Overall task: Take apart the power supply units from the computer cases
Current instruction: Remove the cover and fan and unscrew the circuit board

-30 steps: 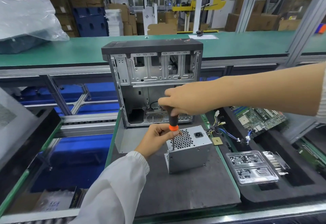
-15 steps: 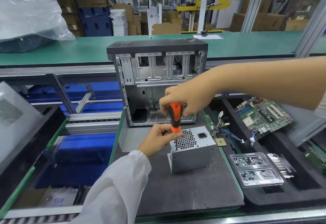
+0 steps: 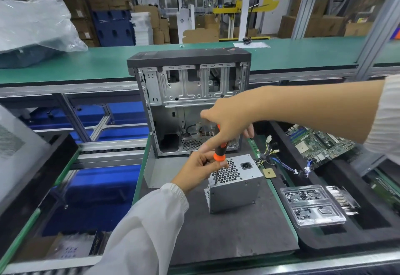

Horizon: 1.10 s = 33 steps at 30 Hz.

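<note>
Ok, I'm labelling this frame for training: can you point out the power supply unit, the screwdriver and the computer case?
power supply unit (image 3: 237,190): head view, on its front side panel.
screwdriver (image 3: 220,152): head view, on the black and orange handle.
computer case (image 3: 188,55): head view, on its dark top panel.

Motherboard (image 3: 318,142): green, lying in a black tray at right.
Clear plastic pack (image 3: 311,205): near front of that tray.
Plastic sheeting (image 3: 36,23): bunched on the green desk (image 3: 86,65), far left.
Cardboard boxes (image 3: 311,22): stacked in background.

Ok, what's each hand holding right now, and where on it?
Right hand grips the screwdriver by the upper handle. Left hand pinches it at the orange collar, the tip on the power supply unit.
</note>
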Tool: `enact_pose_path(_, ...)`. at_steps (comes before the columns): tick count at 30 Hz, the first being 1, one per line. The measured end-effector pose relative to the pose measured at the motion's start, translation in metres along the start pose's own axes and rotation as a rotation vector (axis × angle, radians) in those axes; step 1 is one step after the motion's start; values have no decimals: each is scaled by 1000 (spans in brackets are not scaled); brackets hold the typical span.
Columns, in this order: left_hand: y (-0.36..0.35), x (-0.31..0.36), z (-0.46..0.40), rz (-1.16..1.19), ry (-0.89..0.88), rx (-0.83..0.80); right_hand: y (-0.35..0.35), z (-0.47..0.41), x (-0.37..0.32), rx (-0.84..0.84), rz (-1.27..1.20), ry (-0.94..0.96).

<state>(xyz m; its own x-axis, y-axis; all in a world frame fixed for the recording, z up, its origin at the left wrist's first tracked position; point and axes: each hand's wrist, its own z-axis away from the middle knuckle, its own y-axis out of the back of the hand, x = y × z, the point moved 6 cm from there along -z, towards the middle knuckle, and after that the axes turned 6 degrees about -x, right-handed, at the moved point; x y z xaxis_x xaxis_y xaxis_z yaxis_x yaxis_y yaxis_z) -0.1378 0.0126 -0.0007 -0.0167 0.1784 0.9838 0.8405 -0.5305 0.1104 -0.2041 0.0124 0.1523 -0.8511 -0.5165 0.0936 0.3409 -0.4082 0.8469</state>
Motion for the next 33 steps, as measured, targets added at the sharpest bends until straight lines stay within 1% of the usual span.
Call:
enact_pose_path(1,0,0,0,-10,-2,-3,-2,-1,1,29,67,-55)
enact_pose_path(2,0,-1,0,-12,-5,-1,-5,-2,1,50,121,-73)
enact_pose_path(3,1,-2,0,-13,-6,3,-7,-5,2,61,160,-50)
enact_pose_path(5,6,-7,1,-50,-7,20,-7,-5,-1,57,200,53)
enact_pose_path(8,13,-25,8,-241,55,-10,-4,2,-4,70,173,167)
enact_pose_path(11,11,-41,15,-378,111,-58,-5,3,-4,104,132,201)
enact_pose_path(15,12,-46,13,-403,120,-27,-3,1,-2,116,94,209)
enact_pose_path(21,10,-51,10,-408,161,-69,-3,2,4,99,79,201)
enact_pose_path(24,9,-56,8,-493,188,-61,-1,4,7,125,79,186)
enact_pose_path(30,3,-54,8,-675,177,-93,21,4,19,261,56,171)
enact_pose_path(33,0,-53,10,-813,195,-114,20,-1,23,263,58,169)
